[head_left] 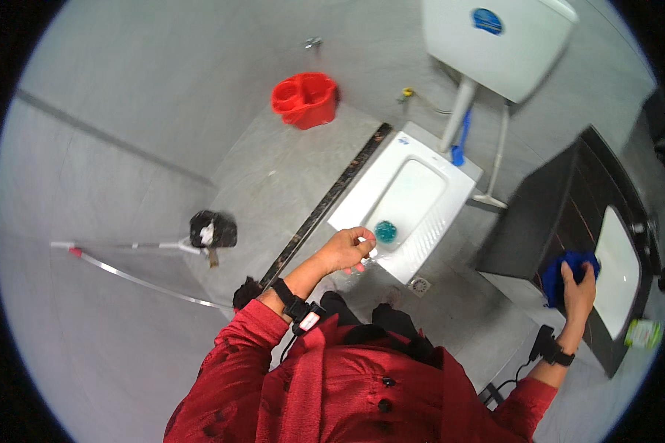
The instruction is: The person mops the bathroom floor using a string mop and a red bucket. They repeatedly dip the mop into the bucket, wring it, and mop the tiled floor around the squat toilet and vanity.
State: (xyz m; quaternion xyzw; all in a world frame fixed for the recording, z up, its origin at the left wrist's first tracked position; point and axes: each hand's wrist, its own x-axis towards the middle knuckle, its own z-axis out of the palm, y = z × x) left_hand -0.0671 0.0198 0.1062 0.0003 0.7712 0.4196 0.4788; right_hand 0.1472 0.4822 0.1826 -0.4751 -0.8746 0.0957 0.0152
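Observation:
My left hand [341, 251] hangs over the near end of a white squat toilet [357, 201], with fingers curled together. Something small and whitish shows at its fingertips, too small to name. Teal-coloured water [386, 231] fills the toilet's drain hole just beyond that hand. Off to the right, my right hand [579, 292] presses on a bunched dark blue cloth [558, 283], its fingers bent over it. The cloth lies on the dark counter's front edge, beside a white washbasin [618, 277].
A red mop bucket [314, 103] stands at the far wall, beyond a dark raised sill [330, 193]. Above the toilet hangs a white cistern [495, 55]; a blue brush [462, 140] is below it. At left are a black bin [225, 235] and long poles [137, 281]. A floor drain [419, 286] lies near my feet.

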